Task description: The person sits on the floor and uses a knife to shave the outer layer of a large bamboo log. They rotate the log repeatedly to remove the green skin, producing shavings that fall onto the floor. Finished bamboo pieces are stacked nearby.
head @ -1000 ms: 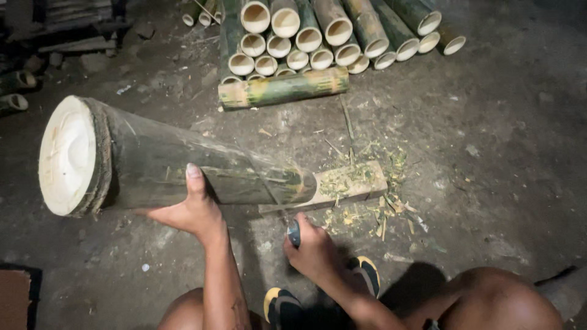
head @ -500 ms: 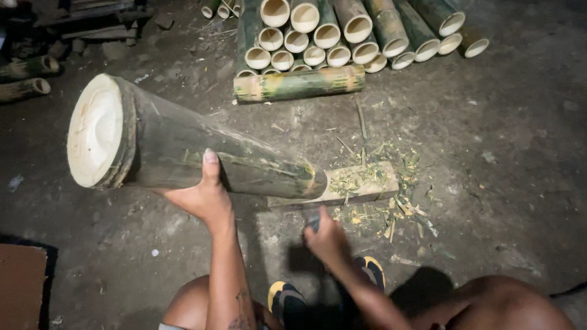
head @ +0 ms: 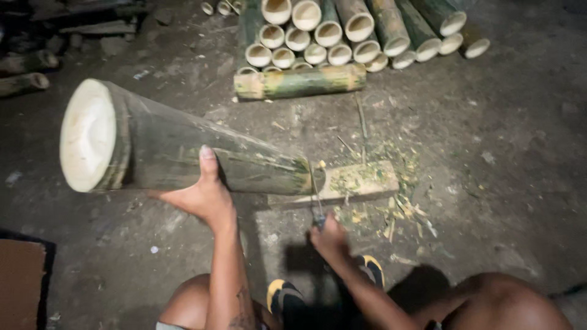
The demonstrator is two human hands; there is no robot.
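Left hand: your left hand (head: 205,194) was pressed against the underside of the big bamboo section (head: 183,150), fingers wrapped beneath it and the thumb pointing up its near side, bracing it.
Right hand: your right hand (head: 328,235) was clenched around the dark handle of a blade (head: 317,201), near your feet.
Blade: it was thin and stood nearly upright, its upper part set at the far end of the big bamboo section, right where that end met the wooden block (head: 358,181). How deep it sat you could not tell.
Big bamboo section: it lay tilted, the pale cut end raised at the left and facing you, the far end resting down on the wooden block.
Wooden block: it lay flat on the dirt floor (head: 501,153), strewn with green-yellow shavings (head: 397,208) that also spread over the ground beside it.
Bamboo stack (head: 342,33): cut hollow tubes were piled at the top, well apart from your hands, with one green piece (head: 299,81) lying crosswise in front.
Feet: your dark shoes with yellow toes (head: 284,293) sat just below the right hand.
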